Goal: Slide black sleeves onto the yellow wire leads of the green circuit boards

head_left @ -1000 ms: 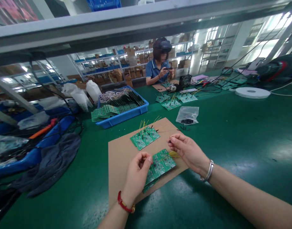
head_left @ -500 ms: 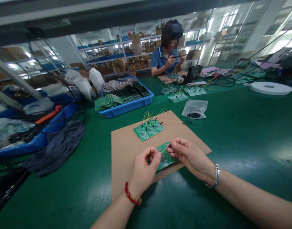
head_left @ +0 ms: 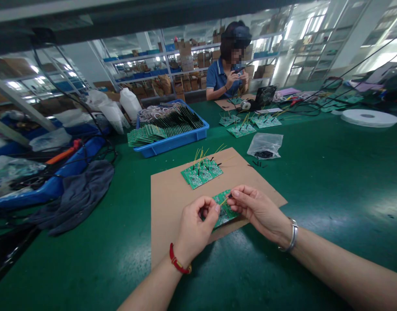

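A green circuit board (head_left: 224,215) lies on a sheet of brown cardboard (head_left: 172,216), partly covered by my hands. My left hand (head_left: 200,220) pinches a thin yellow wire (head_left: 223,202) over the board's left side. Between the thumb and finger of my right hand (head_left: 255,209) is a short black sleeve (head_left: 230,195), at the wire's other end. Whether the wire runs inside the sleeve I cannot tell. Farther back on the cardboard, a small stack of circuit boards (head_left: 204,173) carries upright yellow wires with black sleeves.
A blue tray (head_left: 175,146) packed with boards stands at the back left. Loose black sleeves (head_left: 258,163) lie by a clear plastic bag (head_left: 265,145). More wired boards (head_left: 241,130) sit near a co-worker (head_left: 224,77) across the table. A white reel (head_left: 368,118) lies right.
My hands stay almost in place over the board, and the black sleeve shows a little more at my right fingertips. Across the table the co-worker's hands have come closer together.
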A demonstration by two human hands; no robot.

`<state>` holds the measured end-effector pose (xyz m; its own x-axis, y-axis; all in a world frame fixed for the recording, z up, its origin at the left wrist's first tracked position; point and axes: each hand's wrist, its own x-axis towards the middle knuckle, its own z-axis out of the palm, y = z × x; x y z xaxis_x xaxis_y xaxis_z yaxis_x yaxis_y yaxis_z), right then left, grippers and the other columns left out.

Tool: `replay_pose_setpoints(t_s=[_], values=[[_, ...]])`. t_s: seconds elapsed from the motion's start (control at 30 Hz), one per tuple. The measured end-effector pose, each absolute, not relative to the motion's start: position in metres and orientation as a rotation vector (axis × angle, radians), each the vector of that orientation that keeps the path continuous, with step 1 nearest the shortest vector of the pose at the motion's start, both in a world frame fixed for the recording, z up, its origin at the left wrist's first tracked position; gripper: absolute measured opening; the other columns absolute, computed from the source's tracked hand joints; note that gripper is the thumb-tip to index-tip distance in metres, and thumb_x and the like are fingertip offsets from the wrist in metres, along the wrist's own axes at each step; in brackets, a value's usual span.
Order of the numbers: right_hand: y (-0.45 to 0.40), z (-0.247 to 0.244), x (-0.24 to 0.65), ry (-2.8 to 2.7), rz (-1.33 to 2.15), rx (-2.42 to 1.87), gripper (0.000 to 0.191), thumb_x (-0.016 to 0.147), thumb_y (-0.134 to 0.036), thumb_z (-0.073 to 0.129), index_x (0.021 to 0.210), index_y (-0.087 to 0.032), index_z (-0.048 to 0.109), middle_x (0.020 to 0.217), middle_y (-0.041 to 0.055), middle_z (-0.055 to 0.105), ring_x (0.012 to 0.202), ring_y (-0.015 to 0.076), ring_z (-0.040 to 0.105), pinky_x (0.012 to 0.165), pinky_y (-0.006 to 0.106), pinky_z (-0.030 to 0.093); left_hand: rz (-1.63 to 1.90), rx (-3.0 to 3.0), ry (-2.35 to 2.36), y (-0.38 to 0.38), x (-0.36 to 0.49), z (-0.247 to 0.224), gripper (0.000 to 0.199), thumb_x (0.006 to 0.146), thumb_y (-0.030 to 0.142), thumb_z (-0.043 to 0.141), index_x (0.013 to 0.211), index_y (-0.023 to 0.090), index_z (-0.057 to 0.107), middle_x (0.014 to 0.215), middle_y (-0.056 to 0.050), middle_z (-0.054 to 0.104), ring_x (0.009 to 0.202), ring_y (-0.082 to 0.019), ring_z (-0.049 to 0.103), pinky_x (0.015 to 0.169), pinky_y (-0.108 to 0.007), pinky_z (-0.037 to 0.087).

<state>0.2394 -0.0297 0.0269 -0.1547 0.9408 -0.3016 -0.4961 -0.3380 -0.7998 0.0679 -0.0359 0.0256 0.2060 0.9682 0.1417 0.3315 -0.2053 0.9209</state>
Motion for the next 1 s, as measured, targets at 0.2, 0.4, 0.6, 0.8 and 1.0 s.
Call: replay_pose_setpoints(t_s=[0.2, 0.4, 0.6, 0.8, 1.0], values=[[-0.03, 0.0266, 0.2398, -0.663, 1.705, -0.98, 0.023, 0.066, -0.03, 0.08, 0.073, -0.015, 0.064, 0.069, 0.0006, 0.07, 0.063, 0.0067, 0.063, 0.062, 0.016, 0.05, 0.997, 1.714, 1.243, -0.0355, 0.0675, 0.0247, 0.02, 0.085, 0.029, 0.054, 0.07, 0.016, 0.057, 0.06, 0.004, 0.049, 0.055, -0.008, 0.041, 0.052, -0.019, 0.032], [-0.0297, 0.0261, 0.2391, -0.67, 1.712, -0.977, 0.023, 0.066, -0.03, 0.08, 0.072, -0.015, 0.064, 0.069, 0.0004, 0.069, 0.062, 0.0065, 0.063, 0.062, 0.016, 0.05, 0.995, 1.747, 1.245, -0.0358, 0.0675, 0.0247, 0.02, 0.086, 0.029, 0.054, 0.07, 0.016, 0.057, 0.061, 0.004, 0.051, 0.056, -0.008, 0.043, 0.052, -0.019, 0.033], [-0.0311, 0.0271, 0.2393, -0.673, 1.719, -0.974, 0.024, 0.066, -0.032, 0.08, 0.071, -0.015, 0.064, 0.067, 0.0001, 0.069, 0.061, 0.0063, 0.062, 0.061, 0.017, 0.049, 1.016, 1.831, 1.255, -0.0379, 0.0668, 0.0238, 0.019, 0.086, 0.029, 0.055, 0.073, 0.017, 0.059, 0.065, 0.003, 0.057, 0.059, -0.009, 0.047, 0.055, -0.019, 0.035], [-0.0307, 0.0268, 0.2398, -0.682, 1.716, -0.981, 0.026, 0.065, -0.034, 0.08, 0.07, -0.015, 0.063, 0.066, 0.0, 0.069, 0.062, 0.0066, 0.062, 0.061, 0.017, 0.048, 1.031, 1.884, 1.294, -0.0374, 0.0663, 0.0227, 0.017, 0.085, 0.028, 0.056, 0.072, 0.018, 0.06, 0.066, 0.002, 0.059, 0.06, -0.01, 0.049, 0.057, -0.02, 0.037], [-0.0303, 0.0264, 0.2401, -0.691, 1.706, -0.998, 0.026, 0.066, -0.035, 0.079, 0.07, -0.016, 0.063, 0.066, 0.0001, 0.068, 0.062, 0.0072, 0.061, 0.06, 0.018, 0.047, 1.026, 1.902, 1.302, -0.0378, 0.0666, 0.0229, 0.017, 0.085, 0.028, 0.056, 0.073, 0.017, 0.061, 0.066, 0.001, 0.059, 0.06, -0.01, 0.049, 0.056, -0.021, 0.038]])
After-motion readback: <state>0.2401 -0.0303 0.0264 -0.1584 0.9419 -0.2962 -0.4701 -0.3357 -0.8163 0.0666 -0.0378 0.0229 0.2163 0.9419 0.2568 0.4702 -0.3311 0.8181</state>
